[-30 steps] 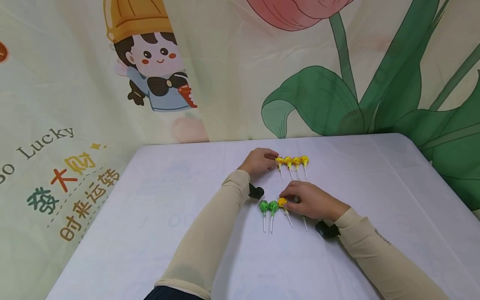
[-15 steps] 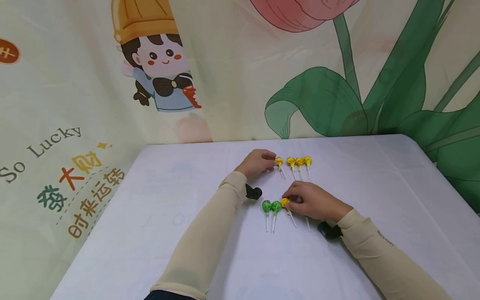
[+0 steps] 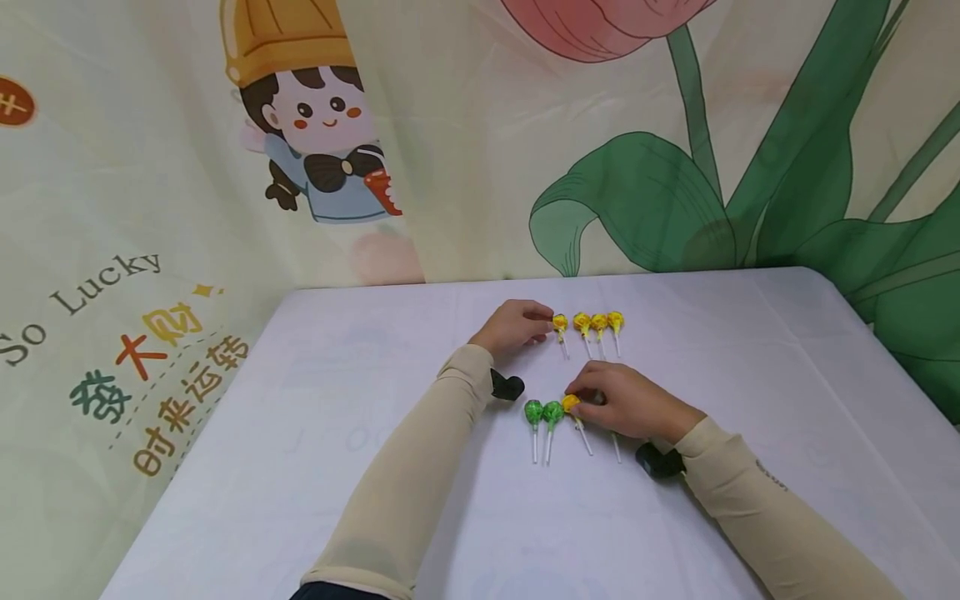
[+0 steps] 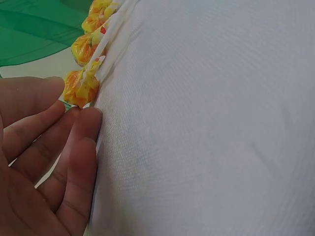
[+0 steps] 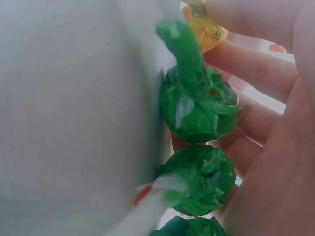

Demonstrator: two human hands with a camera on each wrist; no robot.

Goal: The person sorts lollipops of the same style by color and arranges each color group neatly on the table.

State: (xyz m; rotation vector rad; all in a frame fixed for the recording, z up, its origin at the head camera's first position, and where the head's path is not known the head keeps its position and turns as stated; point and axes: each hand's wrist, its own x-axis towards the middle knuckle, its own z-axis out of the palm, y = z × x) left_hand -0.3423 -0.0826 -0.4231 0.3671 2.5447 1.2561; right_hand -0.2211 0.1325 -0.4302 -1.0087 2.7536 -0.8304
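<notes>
Several yellow-wrapped lollipops (image 3: 598, 322) lie in a row at the back of the table, their sticks toward me. My left hand (image 3: 513, 325) pinches the wrapped head of the leftmost yellow lollipop (image 4: 81, 88) at its edge with the fingertips. In the nearer row, my right hand (image 3: 630, 400) holds another yellow lollipop (image 5: 209, 34) between thumb and finger. Left of it lie two green lollipops (image 3: 552, 412). Under the right palm are more green lollipops (image 5: 202, 105), mostly hidden in the head view; one stick (image 3: 617, 448) pokes out.
A white-covered table (image 3: 360, 358) reaches back to a printed cloth backdrop (image 3: 465, 167) with a cartoon figure, a tulip and lettering. Dark wrist cameras (image 3: 658, 460) sit beneath the wrists, close to the tabletop.
The leftmost back lollipop shifted left, opening a gap from its neighbours, then moved slightly right and straightened. The right hand stays on its yellow lollipop. The head view turned slightly left.
</notes>
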